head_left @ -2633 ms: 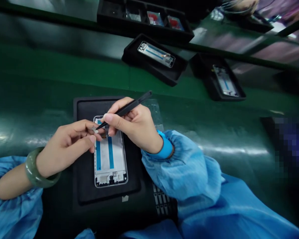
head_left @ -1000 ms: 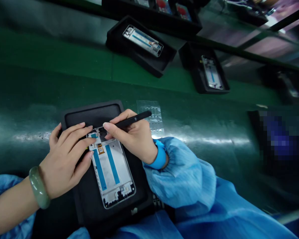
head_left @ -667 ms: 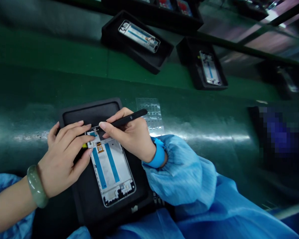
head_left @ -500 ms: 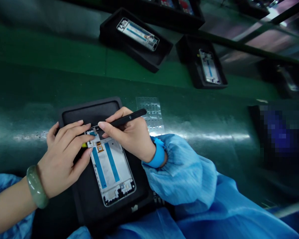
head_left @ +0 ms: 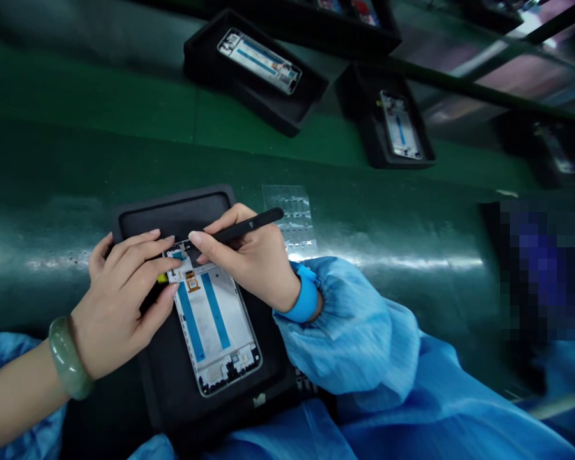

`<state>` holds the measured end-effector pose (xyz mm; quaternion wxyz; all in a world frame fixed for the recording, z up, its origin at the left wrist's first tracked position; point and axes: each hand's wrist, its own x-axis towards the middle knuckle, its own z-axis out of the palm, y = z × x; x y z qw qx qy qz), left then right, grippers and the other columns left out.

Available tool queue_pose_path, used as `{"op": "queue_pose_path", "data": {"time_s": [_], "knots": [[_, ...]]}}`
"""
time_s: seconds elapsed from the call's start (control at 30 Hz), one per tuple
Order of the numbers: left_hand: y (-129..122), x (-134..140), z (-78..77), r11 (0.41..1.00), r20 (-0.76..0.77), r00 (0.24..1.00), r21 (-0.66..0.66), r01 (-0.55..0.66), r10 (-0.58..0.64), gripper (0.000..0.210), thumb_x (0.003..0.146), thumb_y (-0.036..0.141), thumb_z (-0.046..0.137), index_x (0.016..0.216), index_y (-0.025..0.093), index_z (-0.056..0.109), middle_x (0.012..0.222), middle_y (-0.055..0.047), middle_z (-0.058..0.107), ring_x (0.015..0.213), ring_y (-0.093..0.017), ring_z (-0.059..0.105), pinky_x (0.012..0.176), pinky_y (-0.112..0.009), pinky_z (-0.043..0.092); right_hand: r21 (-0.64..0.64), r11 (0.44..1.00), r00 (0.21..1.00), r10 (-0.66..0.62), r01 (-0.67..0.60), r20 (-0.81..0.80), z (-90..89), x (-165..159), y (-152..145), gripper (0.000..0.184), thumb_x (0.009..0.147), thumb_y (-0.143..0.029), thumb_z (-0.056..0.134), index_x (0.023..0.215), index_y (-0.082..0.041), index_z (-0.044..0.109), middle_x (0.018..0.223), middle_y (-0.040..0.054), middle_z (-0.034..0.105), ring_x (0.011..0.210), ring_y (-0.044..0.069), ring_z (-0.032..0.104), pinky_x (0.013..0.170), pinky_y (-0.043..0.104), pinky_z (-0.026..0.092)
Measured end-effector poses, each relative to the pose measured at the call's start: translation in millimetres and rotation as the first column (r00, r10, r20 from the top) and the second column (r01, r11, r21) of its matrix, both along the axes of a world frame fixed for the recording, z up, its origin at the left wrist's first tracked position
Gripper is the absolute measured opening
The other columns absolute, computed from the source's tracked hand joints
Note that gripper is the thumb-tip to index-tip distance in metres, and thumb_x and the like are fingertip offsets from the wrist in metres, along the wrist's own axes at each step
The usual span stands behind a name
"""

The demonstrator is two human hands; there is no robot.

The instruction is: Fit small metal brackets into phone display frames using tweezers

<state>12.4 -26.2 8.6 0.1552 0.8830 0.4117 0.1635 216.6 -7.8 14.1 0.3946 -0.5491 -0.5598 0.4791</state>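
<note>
A phone frame (head_left: 215, 319), silvery with blue strips and an orange flex cable (head_left: 192, 282), lies tilted on a black foam tray (head_left: 172, 396). My left hand (head_left: 124, 287), a green bangle at its wrist, rests along the frame's upper left edge. Its fingers are spread, with the fingertips and thumb touching that edge. In my right hand (head_left: 249, 255) is a pair of black tweezers (head_left: 256, 222), held like a pen over the frame's top end. The fingers hide the tips, so I cannot tell what they touch. A bit of yellow (head_left: 162, 278) shows beside the left fingers.
Behind my right hand lies a clear plastic sheet (head_left: 292, 207) with small marks on the green bench (head_left: 100, 153). Farther back, two black trays (head_left: 287, 121) (head_left: 386, 150) each hold another phone frame. At the right edge is a dark, pixelated shape (head_left: 546, 268).
Both hands and the frame stay almost where they were. The view has shifted slightly, so the rear trays appear a little higher and farther left. More blue shows at the lower right edge.
</note>
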Motion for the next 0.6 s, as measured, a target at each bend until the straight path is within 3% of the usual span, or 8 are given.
{"op": "queue_pose_path", "data": {"time_s": [0.6], "knots": [[-0.4, 0.3, 1.1, 1.000, 0.003, 1.000, 0.022, 0.008, -0.008, 0.027, 0.084, 0.025, 0.051, 0.111, 0.023, 0.054, 0.119, -0.009, 0.057, 0.122, -0.032, 0.047, 0.105, -0.057, 0.022, 0.066, 0.998, 0.995, -0.005, -0.002, 0.101, 0.1, -0.1, 1.4, 0.027, 0.073, -0.044, 0.070, 0.076, -0.022, 0.056, 0.070, -0.0011, 0.064, 0.064, 0.014, 0.064, 0.060, 0.026, 0.052]]}}
